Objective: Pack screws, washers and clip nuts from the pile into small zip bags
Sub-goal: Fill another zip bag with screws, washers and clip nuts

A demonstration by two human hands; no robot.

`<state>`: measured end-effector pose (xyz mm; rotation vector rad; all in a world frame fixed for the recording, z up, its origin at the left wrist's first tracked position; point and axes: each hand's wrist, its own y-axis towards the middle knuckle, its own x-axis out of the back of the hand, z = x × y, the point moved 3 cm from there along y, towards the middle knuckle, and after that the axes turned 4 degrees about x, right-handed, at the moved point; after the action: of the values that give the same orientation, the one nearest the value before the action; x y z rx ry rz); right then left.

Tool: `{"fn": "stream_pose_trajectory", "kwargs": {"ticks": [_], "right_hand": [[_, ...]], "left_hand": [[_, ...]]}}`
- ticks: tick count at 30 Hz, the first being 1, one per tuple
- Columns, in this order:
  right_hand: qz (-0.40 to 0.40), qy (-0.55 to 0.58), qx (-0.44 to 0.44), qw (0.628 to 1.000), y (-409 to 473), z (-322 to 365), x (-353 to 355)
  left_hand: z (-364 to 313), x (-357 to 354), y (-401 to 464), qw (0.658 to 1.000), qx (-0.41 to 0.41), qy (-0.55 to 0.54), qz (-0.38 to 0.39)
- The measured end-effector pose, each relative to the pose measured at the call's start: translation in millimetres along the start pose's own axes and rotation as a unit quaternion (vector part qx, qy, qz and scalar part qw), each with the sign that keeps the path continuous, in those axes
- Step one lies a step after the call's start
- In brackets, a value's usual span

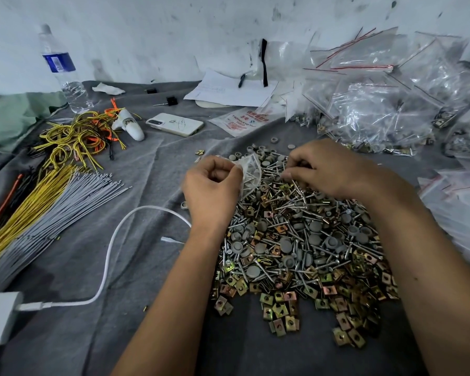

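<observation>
Progress looks middling: filled zip bags (385, 115) are heaped along the cloth's (152, 256) far right edge, but the pile (301, 240) of screws, grey washers and brassy clip nuts mid-cloth is still big. Left hand (212, 185) pinches a small clear bag (248, 172) with a few screws inside, just beside the pile's far-left edge. Right hand (329, 169) has its fingers curled into the pile's far side, can't tell what it's got.

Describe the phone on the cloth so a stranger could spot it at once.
Start at the water bottle standing by the wall at the far left. To its right, nearer the person, past the tangle of yellow wires, the phone lies flat on the grey cloth. It is the only white slab with rounded corners.
</observation>
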<state>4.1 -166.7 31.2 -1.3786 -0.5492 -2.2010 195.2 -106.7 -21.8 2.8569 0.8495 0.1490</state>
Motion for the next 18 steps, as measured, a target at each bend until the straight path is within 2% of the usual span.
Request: {"fn": "stream_pose_trajectory", "kwargs": {"ticks": [4, 6, 10, 13, 18], "right_hand": [[-0.033, 0.019, 0.001, 0.999, -1.7, 3.8, -0.3], [-0.087, 0.091, 0.012, 0.992, -1.9, 8.1, -1.7], [-0.181, 0.247, 0.073, 0.949, 1.4, 28.2, -6.1], [-0.192, 0.235, 0.094, 0.948, 5.3, 37.7, -13.9], [-0.191, 0.280, 0.055, 0.939, 5.5, 27.7, -15.5]], "left_hand": [[-0.7, -0.1, -0.5, 1.000, 0.004, 0.001, -0.001], [-0.8, -0.7, -0.9, 1.000, 0.007, 0.002, 0.002], [-1.2, -2.2, -1.4, 1.000, 0.007, 0.004, 0.003], [-1.2, -1.2, -1.3, 1.000, 0.002, 0.003, -0.002], [-0.8, -1.4, -0.8, 1.000, 0.001, 0.001, -0.001]]}}
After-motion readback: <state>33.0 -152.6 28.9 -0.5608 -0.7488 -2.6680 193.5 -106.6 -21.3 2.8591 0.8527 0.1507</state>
